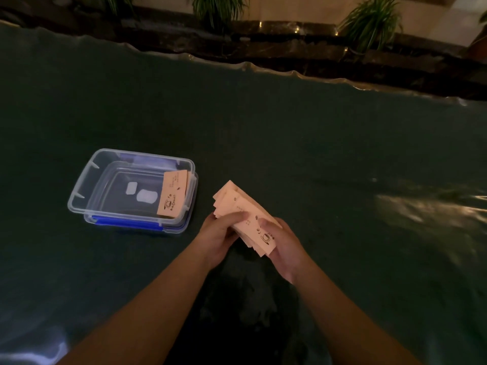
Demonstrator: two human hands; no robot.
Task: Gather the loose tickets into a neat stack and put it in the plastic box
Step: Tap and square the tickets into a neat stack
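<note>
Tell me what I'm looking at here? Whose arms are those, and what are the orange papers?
The camera sits on a person's head, looking down, so the arms are theirs. The left hand and right hand together hold a bunch of orange tickets, still fanned out unevenly. To the left, on the dark green table, stands an open clear plastic box with blue clips. Some tickets already lean against its right wall. Plants stand behind the table.
</note>
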